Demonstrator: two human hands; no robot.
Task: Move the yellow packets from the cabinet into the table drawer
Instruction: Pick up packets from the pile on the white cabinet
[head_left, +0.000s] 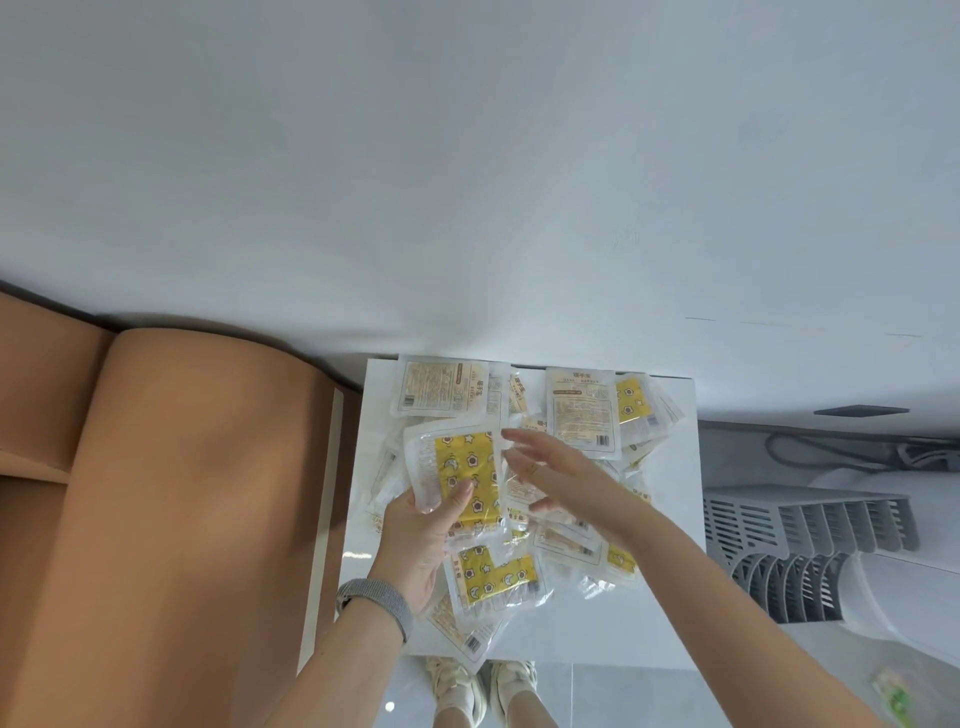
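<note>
Overhead, head view | left hand (415, 540) grips a yellow packet (457, 475) by its lower edge, thumb on its face | right hand (550, 467) hovers beside it, fingers spread and relaxed, holding nothing | more packets (582, 410) lie heaped in the open white drawer (670, 519) | tan cushion (171, 493) at left.

The packet held up (457, 475) is clear plastic with a bright yellow panel printed with white stars, moons and flower shapes with dark centres. A second packet (493, 577) below it carries the same yellow pattern. Two packets lying face down (441, 387) (584, 410) show cream backs with fine dark print and barcodes. The drawer (670, 519) is glossy white. The watch band (382, 605) is grey woven mesh. The chair back (171, 493) is tan. The shoes (483, 686) are cream. The rack (810, 525) is grey and slatted.
</note>
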